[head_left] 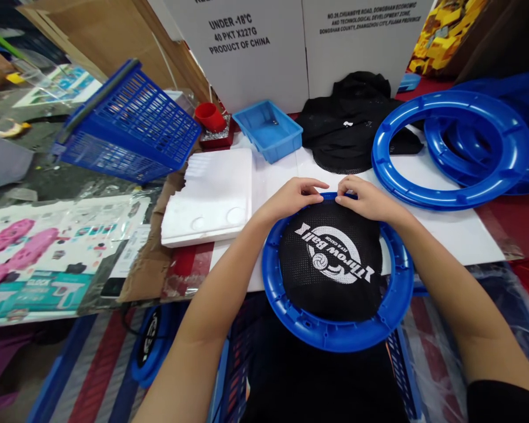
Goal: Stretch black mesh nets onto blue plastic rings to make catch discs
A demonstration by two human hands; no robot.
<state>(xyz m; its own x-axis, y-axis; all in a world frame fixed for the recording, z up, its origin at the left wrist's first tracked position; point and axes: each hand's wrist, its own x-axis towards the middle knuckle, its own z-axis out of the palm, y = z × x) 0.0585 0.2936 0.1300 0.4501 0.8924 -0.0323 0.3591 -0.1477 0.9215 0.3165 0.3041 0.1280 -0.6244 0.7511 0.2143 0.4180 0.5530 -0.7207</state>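
We held the blue ring [335,335] at the near edge of the table [445,229], its black mesh net [330,264] lying across it, logo up. Our left hand [291,200] and right hand [365,197] met at the ring's far rim, fingertips narrowed to a pinch on the mesh edge. To do it well, we judged, the mesh should be kept taut and seated bit by bit along the rim. More blue rings [449,147] lay toward the far right corner.
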